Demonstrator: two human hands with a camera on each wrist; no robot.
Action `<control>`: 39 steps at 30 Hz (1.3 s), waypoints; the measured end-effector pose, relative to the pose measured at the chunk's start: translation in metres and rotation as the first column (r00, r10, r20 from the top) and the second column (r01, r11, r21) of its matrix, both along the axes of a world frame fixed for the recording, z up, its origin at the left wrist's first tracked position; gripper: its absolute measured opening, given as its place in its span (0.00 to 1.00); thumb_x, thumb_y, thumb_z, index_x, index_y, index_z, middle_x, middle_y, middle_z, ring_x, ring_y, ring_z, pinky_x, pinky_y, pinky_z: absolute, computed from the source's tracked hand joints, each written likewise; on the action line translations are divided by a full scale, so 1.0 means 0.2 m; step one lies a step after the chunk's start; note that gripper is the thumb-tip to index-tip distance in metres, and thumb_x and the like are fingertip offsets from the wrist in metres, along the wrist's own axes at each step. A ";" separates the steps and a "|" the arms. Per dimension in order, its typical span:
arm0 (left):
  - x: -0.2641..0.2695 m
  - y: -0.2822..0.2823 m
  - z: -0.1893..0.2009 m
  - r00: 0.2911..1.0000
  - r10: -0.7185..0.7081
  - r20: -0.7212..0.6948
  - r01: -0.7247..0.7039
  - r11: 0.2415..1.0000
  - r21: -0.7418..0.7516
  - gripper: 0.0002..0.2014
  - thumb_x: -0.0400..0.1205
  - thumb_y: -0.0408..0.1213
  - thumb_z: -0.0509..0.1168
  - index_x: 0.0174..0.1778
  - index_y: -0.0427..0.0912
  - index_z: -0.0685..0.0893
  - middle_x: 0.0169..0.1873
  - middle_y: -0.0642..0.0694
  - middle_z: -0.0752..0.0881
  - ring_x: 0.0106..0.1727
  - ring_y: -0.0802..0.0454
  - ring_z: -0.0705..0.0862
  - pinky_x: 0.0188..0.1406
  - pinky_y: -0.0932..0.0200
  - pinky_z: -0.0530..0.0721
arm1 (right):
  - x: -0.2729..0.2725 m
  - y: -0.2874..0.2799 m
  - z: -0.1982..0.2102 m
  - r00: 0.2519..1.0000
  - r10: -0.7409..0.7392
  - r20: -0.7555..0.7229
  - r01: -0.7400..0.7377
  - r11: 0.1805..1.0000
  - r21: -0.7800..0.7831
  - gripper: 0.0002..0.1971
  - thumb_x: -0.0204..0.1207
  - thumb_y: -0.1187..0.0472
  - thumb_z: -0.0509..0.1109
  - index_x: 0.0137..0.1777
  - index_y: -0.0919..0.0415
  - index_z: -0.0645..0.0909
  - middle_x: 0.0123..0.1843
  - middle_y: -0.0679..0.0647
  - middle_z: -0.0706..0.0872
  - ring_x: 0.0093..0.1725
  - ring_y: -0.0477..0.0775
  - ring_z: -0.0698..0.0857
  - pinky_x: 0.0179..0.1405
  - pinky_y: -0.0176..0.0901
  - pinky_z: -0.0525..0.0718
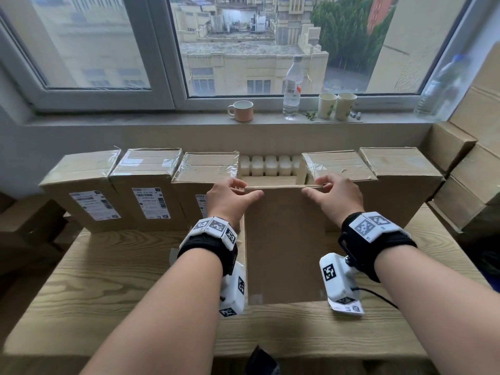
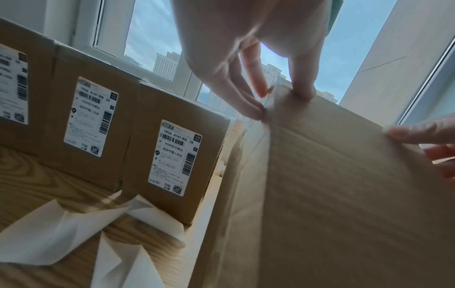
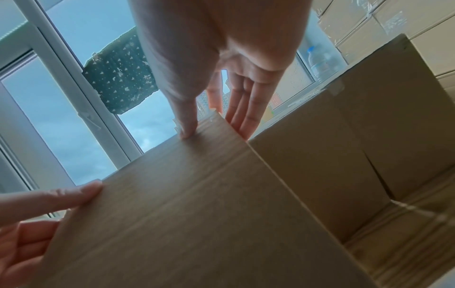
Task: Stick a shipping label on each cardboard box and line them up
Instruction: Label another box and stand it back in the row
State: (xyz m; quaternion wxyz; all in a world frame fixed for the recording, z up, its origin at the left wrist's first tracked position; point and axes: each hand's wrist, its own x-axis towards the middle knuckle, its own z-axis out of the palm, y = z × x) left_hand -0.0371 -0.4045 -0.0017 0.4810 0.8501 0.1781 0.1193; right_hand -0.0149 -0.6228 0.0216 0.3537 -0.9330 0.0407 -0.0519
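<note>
- While both hands hang onto its top edge, the plain box [image 1: 284,239] stands upright on the bench [image 1: 108,280], right in front of the person and between the two wrists.
- No label shows on the side of it facing the camera.
- To the left there's a row of three boxes, each with a shipping label: far left [image 1: 94,205], middle [image 1: 151,203], and the one just beside the held box [image 2: 174,157].
- Two more taped boxes [image 1: 378,169] sit to the right, and white bottles [image 1: 270,165] show in the gap behind.
- Peeled backing paper [image 2: 74,233] lies on the bench near the labelled boxes.
- Mug [image 1: 241,110], water bottle [image 1: 292,87] and two cups [image 1: 336,105] on the windowsill.
- Left hand [image 1: 230,197] pinches the left top corner, thumb on the near face, fingers over the back.
- Right hand [image 1: 335,196] pinches the right corner the same way.
</note>
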 end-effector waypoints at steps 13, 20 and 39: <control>-0.07 0.08 -0.23 0.930 0.036 -0.365 -0.014 0.998 0.062 0.28 0.68 0.43 0.80 0.64 0.46 0.83 0.61 0.47 0.85 0.64 0.46 0.82 0.63 0.49 0.84 | 0.01 0.15 -0.30 0.964 0.092 -0.250 -0.095 0.995 0.001 0.22 0.70 0.58 0.79 0.64 0.58 0.80 0.62 0.55 0.87 0.63 0.56 0.83 0.64 0.44 0.79; -0.05 0.03 -0.32 0.871 -0.115 -0.477 0.168 0.983 0.069 0.46 0.68 0.32 0.80 0.81 0.48 0.67 0.74 0.45 0.76 0.76 0.45 0.72 0.75 0.55 0.70 | 0.00 0.12 -0.43 0.916 0.178 -0.360 -0.158 0.984 0.084 0.28 0.70 0.63 0.79 0.71 0.56 0.78 0.68 0.54 0.82 0.67 0.54 0.80 0.67 0.44 0.76; 0.08 -0.43 -0.42 0.822 -0.362 -0.439 0.390 0.920 -0.028 0.12 0.72 0.32 0.76 0.48 0.49 0.86 0.47 0.48 0.86 0.54 0.47 0.86 0.59 0.53 0.84 | -0.04 -0.36 -0.64 0.893 -0.051 -0.448 0.026 0.998 -0.062 0.13 0.71 0.62 0.76 0.56 0.57 0.87 0.55 0.53 0.89 0.54 0.53 0.85 0.54 0.41 0.80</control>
